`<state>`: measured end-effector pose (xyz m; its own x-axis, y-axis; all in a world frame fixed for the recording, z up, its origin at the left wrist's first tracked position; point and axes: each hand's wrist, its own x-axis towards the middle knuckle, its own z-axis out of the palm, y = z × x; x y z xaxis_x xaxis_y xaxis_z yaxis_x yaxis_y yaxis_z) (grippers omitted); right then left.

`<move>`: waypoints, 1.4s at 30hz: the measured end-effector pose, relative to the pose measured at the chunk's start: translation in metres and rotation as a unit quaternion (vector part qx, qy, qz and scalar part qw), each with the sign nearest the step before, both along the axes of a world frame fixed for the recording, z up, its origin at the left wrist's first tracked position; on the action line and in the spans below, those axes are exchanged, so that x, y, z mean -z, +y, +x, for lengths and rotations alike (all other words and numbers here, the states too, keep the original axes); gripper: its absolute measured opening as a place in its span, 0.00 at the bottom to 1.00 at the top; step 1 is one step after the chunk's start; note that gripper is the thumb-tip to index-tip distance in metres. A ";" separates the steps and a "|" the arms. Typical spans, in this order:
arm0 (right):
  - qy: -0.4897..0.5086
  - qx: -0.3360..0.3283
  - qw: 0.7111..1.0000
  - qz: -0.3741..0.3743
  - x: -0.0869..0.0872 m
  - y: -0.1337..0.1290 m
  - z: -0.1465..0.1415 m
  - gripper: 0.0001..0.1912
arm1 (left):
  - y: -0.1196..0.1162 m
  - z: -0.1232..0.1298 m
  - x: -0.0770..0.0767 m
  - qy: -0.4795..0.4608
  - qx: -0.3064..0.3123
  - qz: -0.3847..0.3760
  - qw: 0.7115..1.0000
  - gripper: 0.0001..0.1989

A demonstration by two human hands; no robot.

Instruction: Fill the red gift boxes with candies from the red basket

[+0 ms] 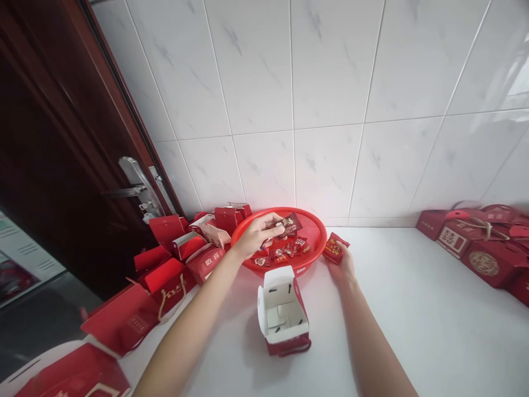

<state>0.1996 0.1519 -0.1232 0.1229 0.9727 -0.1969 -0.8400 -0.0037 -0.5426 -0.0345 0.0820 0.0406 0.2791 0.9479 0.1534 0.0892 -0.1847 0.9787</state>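
Note:
My left hand [258,234] is over the red plastic basket [318,231], its fingers closed on a dark red wrapped packet [291,223]. Several small red wrapped sweets [289,251] lie in the basket below it. Just right of the basket, my right hand [344,264] holds a red packet with gold print [334,248]. Between my forearms stands an open box [285,314], red outside and white inside, with no sweets visible in it.
Several open red boxes [165,275] line the left side of the white table [413,331]. Closed red gift boxes [475,248] sit at the far right. A tiled wall [330,110] rises behind, and a dark door [53,110] stands at the left.

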 end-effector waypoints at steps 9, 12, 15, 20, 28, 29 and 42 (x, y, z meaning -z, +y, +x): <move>-0.009 0.021 1.000 -0.018 -0.016 -0.018 0.009 0.13 | -0.081 -0.017 0.017 -0.070 -0.057 -0.041 0.995 0.24; -0.023 0.013 0.999 -0.031 -0.026 -0.031 0.022 0.11 | -0.102 -0.017 0.024 -0.082 -0.044 -0.068 0.993 0.26; -0.048 -0.013 0.998 -0.036 -0.038 -0.051 0.039 0.06 | -0.120 -0.015 0.029 -0.079 -0.013 -0.056 0.995 0.24; -0.097 -0.078 0.991 -0.043 -0.052 -0.106 0.057 0.10 | -0.144 -0.005 0.036 -0.062 0.015 -0.026 0.998 0.19; -0.160 -0.206 0.965 -0.006 -0.058 -0.184 0.045 0.14 | -0.164 0.028 0.072 -0.004 0.136 0.090 0.987 0.07; -0.166 -0.218 0.962 0.012 -0.058 -0.186 0.043 0.15 | -0.164 0.032 0.076 0.005 0.141 0.117 0.983 0.07; -0.223 -0.288 0.921 0.141 -0.047 -0.204 0.029 0.19 | -0.141 0.043 0.117 0.171 0.002 0.389 0.905 0.15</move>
<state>0.2284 -0.0519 -0.0757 -0.4215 0.9066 0.0192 -0.4365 -0.1842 -0.8806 0.0089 -0.0592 -0.0762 0.4400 0.5889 0.6780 0.3598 -0.8073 0.4677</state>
